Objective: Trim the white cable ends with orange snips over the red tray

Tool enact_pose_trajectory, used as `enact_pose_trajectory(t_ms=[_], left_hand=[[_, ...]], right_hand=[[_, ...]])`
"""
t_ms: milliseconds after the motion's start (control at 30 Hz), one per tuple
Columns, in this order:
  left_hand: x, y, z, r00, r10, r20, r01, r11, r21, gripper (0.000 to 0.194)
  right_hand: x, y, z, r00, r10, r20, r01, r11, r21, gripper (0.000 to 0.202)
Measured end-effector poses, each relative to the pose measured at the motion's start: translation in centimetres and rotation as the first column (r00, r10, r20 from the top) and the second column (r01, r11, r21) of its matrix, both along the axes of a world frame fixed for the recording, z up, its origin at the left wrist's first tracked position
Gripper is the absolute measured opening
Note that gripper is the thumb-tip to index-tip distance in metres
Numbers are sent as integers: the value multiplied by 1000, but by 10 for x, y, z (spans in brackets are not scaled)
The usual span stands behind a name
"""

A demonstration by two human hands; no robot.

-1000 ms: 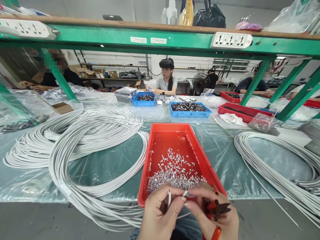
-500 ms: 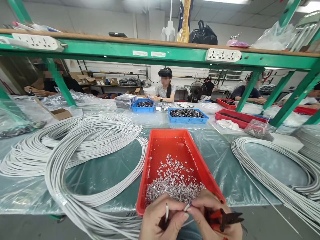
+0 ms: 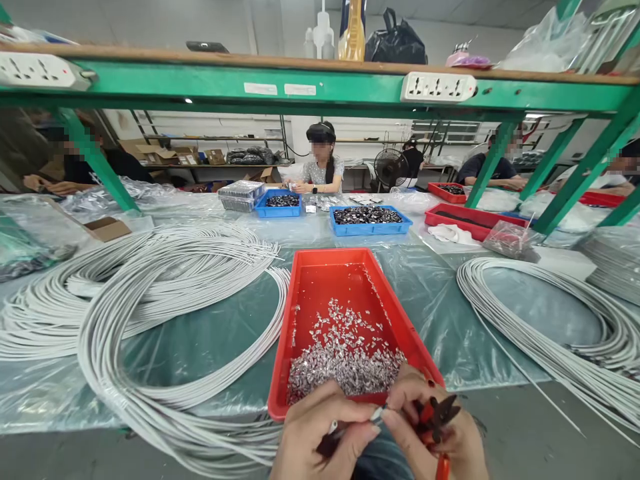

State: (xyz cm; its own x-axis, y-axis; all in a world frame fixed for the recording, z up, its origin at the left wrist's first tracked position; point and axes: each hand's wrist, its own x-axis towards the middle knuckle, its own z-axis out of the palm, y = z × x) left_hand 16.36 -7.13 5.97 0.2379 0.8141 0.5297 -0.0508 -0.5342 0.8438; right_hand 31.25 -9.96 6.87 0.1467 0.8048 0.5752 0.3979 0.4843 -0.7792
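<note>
My left hand [image 3: 320, 437] is closed, thumb and finger pinching a white cable [image 3: 376, 415] near its tip. Another cut white end pokes out between its fingers. Red-handled pliers [image 3: 443, 417] lie across my right hand [image 3: 417, 437], tucked in the palm with dark jaws pointing right. The thumb and forefinger of that hand meet at the cable's tip; what they pinch there is too small to make out. Just beyond both hands is a red tray [image 3: 278, 373] with small shiny metal pieces [image 3: 345, 367] heaped at its near end.
Coils of white cable [image 3: 107, 333] lie to the left, and another coil [image 3: 530, 320] to the right. Blue trays [image 3: 370, 229] of dark parts stand farther back. A green shelf frame [image 3: 200, 87] spans above. Several people sit beyond the table.
The view has shifted a little, so the scene sits slightly higher and to the left. The pliers have turned in my right hand, jaws tilting up. Both hands stay together at the cable tip.
</note>
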Motion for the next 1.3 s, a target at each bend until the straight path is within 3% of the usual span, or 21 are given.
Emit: enact_pose_trajectory(t_ms=[133,333,467,633,700,767,833,900,933,1000,1167,1233,1300], left_hand=[[1,0,5,997,-42,-66,38,998,-57,13],[5,4,4,987,-162,-4,155,951,-268,15],[9,3,6,997,-67,-46,51,952,-301,12],[13,2,3,994,89,-60,-95,990,-108,11],[14,2,2,990,132,-40,-134,988,-70,12],[12,2,2,996,85,-1,-84,977,-198,10],[10,3,4,995,-69,77,97,893,-440,20],[8,5,6,955,-238,179,297,728,-618,38],[6,6,7,927,-306,216,370,658,-656,44],[5,10,8,889,-385,248,443,585,-679,48],[3,16,7,862,-450,233,481,585,-653,50],[2,17,5,846,-481,230,506,586,-633,51],[1,16,5,830,-499,250,533,576,-620,51]], right_hand=[[-6,-6,-3,992,-93,-91,87,994,-67,9],[-10,-5,-2,986,-90,-139,78,993,-90,10],[-9,-2,-6,983,-141,-119,134,989,-69,11],[-3,-2,-9,1000,-6,-31,5,999,-43,16],[0,-3,-6,999,-14,-31,12,998,-54,14],[4,-2,-2,991,-88,-99,79,993,-92,12],[8,-1,2,985,-96,-142,74,986,-150,18],[11,1,5,981,-17,-192,-29,972,-234,24],[12,2,6,972,26,-232,-91,957,-276,24],[14,6,7,935,82,-345,-207,917,-341,19],[17,21,1,751,337,-568,-555,788,-267,9],[19,25,-2,727,409,-551,-605,762,-232,11],[20,27,-3,741,426,-520,-593,779,-206,13]])
